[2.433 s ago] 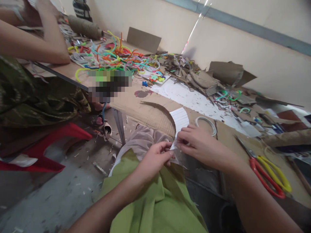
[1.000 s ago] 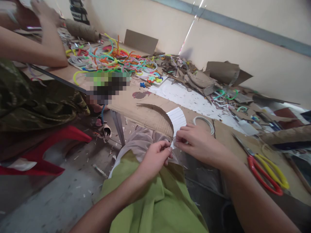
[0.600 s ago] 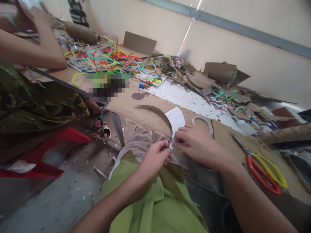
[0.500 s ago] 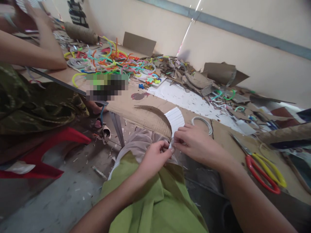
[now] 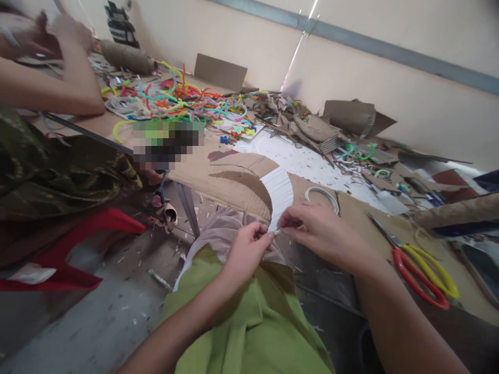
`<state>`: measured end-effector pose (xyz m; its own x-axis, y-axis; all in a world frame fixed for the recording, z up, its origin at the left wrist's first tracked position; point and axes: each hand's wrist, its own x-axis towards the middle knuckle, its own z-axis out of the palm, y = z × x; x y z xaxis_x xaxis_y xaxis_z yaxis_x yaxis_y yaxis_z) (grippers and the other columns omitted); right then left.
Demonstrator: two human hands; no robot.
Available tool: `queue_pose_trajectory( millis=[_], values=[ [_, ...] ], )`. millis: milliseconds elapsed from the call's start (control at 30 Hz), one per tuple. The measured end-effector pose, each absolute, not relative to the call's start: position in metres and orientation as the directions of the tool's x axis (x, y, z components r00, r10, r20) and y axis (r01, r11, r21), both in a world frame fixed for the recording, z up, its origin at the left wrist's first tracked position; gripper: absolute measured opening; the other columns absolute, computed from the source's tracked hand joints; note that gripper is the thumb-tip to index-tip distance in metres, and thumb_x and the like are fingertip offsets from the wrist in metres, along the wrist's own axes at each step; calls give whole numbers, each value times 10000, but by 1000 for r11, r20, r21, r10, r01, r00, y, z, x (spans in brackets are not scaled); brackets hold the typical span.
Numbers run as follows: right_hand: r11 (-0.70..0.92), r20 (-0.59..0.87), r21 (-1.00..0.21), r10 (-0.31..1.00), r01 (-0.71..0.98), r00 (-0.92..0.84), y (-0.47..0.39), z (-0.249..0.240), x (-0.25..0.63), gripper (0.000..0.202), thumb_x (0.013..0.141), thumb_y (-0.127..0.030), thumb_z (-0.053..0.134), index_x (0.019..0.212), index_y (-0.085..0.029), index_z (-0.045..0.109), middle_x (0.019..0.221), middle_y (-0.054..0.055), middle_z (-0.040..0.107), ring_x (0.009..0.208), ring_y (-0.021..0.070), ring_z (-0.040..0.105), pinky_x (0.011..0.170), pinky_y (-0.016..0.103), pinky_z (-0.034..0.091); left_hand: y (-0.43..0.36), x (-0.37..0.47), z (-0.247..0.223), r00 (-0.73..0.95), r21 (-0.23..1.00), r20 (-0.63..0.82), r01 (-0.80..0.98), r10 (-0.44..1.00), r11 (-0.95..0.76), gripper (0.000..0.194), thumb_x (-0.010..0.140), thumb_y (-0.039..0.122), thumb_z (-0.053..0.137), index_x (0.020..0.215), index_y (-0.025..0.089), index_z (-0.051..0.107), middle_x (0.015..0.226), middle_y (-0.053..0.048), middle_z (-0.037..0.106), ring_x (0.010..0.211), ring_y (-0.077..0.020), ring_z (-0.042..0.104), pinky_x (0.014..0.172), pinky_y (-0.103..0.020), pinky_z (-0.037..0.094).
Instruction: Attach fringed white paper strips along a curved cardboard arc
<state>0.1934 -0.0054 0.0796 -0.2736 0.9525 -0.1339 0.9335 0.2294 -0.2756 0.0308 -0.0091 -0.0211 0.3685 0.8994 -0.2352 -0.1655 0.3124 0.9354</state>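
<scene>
My left hand point(image 5: 248, 254) pinches the lower end of a curved cardboard piece point(image 5: 258, 162) between thumb and fingers, over my lap at the table's edge. Its near part is covered by white strip wrapping point(image 5: 278, 191) in close, overlapping turns, while the far part is bare brown. My right hand point(image 5: 314, 228) is beside it, thumb and fingers pinched on the white strip at the lower end of the wrapping. Between both hands a short bit of strip shows, and the fingers partly hide it. A white ring-shaped roll point(image 5: 336, 203) lies on the table just beyond my right hand.
Scissors point(image 5: 423, 270) with red and yellow handles lie at the right. Colourful pipe cleaners point(image 5: 171, 101) and cardboard scraps point(image 5: 312, 127) are heaped at the back. Another person's arm point(image 5: 74, 85) rests at the left, near a twine spool point(image 5: 128, 56). A red stool point(image 5: 86, 254) stands below.
My right hand has moved slightly right and away from the left, pinching the strip. The cardboard piece has tilted, showing more of its brown face.
</scene>
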Motion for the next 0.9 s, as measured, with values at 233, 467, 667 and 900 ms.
queue_pose_trajectory(
  millis=[233,467,667,900],
  values=[
    [260,-12,-350,959,900,-282,-4,73,205,167,809,-82,590,894,-203,669,813,51,735,804,233,634,696,305,422,-13,30,-17,350,926,-246,-192,904,326,247,751,421,667,734,186,596,556,48,530,432,-85,406,439,-221,293],
    [280,45,-408,957,869,-288,-4,68,206,141,837,-86,582,863,-212,641,797,41,715,795,227,614,677,303,406,-12,29,-18,356,929,-233,-192,905,315,265,761,438,669,736,186,592,566,49,533,434,-80,396,437,-218,278],
    [288,71,-423,956,859,-285,-3,64,208,167,839,-40,591,841,-200,636,810,45,686,795,214,593,686,294,396,-12,27,-17,368,934,-231,-176,901,311,255,779,423,666,739,182,593,575,50,531,450,-82,403,447,-218,291],
    [294,100,-427,955,855,-278,0,60,207,160,849,-45,593,815,-200,613,772,41,673,773,219,579,670,300,381,-11,28,-18,360,931,-235,-184,903,316,259,770,414,686,720,182,582,560,53,528,452,-77,397,452,-211,286]
  ],
)
